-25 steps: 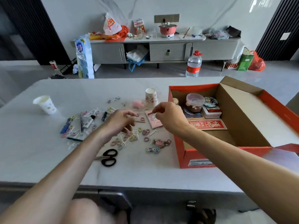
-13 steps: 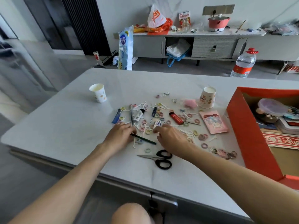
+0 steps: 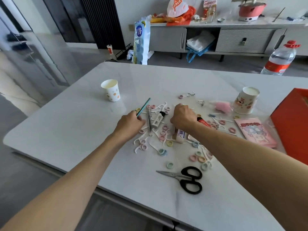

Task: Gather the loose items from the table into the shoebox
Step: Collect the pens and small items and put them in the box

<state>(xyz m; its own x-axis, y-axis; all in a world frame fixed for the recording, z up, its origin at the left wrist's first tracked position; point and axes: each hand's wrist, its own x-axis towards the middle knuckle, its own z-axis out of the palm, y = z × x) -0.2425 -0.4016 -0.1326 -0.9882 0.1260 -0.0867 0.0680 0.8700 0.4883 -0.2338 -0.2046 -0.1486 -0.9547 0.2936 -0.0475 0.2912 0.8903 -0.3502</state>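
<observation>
My left hand [image 3: 131, 121] pinches a thin teal stick [image 3: 143, 106] that points up and away from the table. My right hand [image 3: 183, 115] is knuckles-up over the pile, its fingers curled down among white floss picks and pastel hair rings [image 3: 162, 136]; what they touch is hidden. A red lighter [image 3: 204, 122] and a white tube [image 3: 180, 135] lie under my right wrist. A small white bottle with a black cap [image 3: 159, 118] and a metal tool [image 3: 149, 121] lie between my hands. The red shoebox [image 3: 293, 117] shows only its corner at the right edge.
Black scissors [image 3: 189, 178] lie near the front edge. A pink packet [image 3: 255, 132] and a pink fluffy item [image 3: 223, 106] sit beside the box. Paper cups stand at the left [image 3: 112, 90] and right [image 3: 246, 100]. Two metal clips [image 3: 190, 94] lie farther back.
The view swung left, away from the shoebox. My left hand lifted the thin stick off the table. My right hand moved away from me into the pile, near the lighter.
</observation>
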